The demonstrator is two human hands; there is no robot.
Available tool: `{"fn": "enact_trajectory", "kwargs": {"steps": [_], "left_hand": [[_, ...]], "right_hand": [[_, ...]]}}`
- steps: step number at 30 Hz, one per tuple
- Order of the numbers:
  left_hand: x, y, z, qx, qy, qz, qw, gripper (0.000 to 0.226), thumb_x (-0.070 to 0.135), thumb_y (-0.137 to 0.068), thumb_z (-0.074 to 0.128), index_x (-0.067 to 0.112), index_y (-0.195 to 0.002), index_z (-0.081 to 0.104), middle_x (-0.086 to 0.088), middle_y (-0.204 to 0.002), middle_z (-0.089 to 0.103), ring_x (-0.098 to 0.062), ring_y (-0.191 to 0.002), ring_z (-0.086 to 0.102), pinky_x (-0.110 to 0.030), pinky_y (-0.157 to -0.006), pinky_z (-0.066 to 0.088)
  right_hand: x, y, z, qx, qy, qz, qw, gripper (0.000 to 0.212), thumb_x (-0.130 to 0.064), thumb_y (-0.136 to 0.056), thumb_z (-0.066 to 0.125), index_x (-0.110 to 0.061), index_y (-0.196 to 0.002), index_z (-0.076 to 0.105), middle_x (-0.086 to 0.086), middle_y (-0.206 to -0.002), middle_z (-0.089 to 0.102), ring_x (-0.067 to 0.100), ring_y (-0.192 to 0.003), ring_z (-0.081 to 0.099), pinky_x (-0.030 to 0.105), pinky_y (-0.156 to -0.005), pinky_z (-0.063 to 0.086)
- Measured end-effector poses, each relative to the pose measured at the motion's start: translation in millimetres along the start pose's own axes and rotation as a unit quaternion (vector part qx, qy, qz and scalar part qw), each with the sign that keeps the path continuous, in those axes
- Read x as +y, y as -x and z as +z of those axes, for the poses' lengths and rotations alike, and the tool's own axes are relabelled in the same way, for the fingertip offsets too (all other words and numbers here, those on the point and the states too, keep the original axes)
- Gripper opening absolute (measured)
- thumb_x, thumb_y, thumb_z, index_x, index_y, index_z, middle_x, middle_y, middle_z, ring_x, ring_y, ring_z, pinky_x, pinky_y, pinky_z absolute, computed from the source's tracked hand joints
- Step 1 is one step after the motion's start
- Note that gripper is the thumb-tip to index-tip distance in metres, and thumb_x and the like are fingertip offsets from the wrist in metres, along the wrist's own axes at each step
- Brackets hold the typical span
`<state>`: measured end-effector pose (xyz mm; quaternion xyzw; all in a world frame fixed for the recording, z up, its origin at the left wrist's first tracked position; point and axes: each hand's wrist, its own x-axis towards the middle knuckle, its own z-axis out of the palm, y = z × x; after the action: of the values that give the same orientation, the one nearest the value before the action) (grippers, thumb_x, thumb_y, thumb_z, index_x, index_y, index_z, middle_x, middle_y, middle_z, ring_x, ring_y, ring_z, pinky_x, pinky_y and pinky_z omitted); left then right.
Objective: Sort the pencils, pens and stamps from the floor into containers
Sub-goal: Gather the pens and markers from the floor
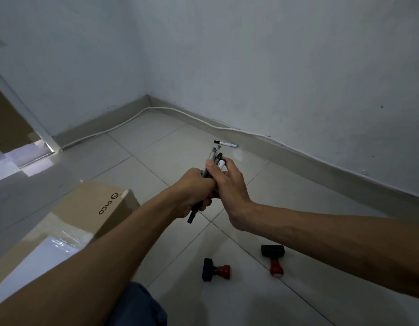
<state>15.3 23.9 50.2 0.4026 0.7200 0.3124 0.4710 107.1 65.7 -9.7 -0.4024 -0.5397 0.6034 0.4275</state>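
step: gathering pens, bundle of pens mid-frame above the floor
grip: left hand and right hand both wrapped round the bundle
axis: long axis 1-to-7 o'clock, caps toward 1
next (guess): fetch loose pen at 12 by the wall; stamps at 6 untouched; container not visible

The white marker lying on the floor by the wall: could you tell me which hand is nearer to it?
Right. The right hand sits just below the white marker, its fingers around the top of the pen bundle. The left hand grips the bundle lower and further left.
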Motion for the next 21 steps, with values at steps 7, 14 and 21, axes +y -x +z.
{"fn": "enact_trajectory", "kwargs": {"steps": [7, 14, 21], "left_hand": [[-2.4, -5.7, 0.4, -0.006, -0.014, -0.004, 1.0, 0.014, 0.008, -0.1, 0.052, 0.0, -0.096, 0.062, -0.006, -0.063, 0.051, -0.01, -0.044, 0.042, -0.023, -0.044, 0.041], [-4.5, -10.3, 3.1, -0.012, -0.032, -0.002, 0.999, 0.014, 0.008, -0.099, 0.053, 0.001, -0.09, 0.06, -0.008, -0.064, 0.052, -0.009, -0.041, 0.044, -0.022, -0.043, 0.042], [-7.9, -14.3, 3.7, -0.009, -0.042, 0.004, 0.999, 0.013, 0.008, -0.098, 0.053, 0.0, -0.09, 0.058, -0.008, -0.064, 0.051, -0.009, -0.041, 0.045, -0.023, -0.044, 0.042]], "right_hand": [[1.9, 1.6, 1.9, 0.011, -0.012, 0.033, 0.999, 0.04, -0.06, -0.091, 0.062, -0.023, -0.107, 0.063, 0.004, -0.1, 0.076, 0.02, -0.096, 0.074, 0.053, -0.088, 0.062], [1.8, 3.7, -0.3, 0.002, -0.035, 0.059, 0.998, 0.039, -0.053, -0.098, 0.059, -0.017, -0.095, 0.072, 0.005, -0.096, 0.077, 0.026, -0.095, 0.074, 0.055, -0.089, 0.061], [3.9, 2.4, -0.3, 0.0, -0.042, 0.066, 0.997, 0.042, -0.052, -0.099, 0.059, -0.014, -0.088, 0.072, 0.012, -0.093, 0.076, 0.024, -0.079, 0.07, 0.054, -0.084, 0.062]]}}
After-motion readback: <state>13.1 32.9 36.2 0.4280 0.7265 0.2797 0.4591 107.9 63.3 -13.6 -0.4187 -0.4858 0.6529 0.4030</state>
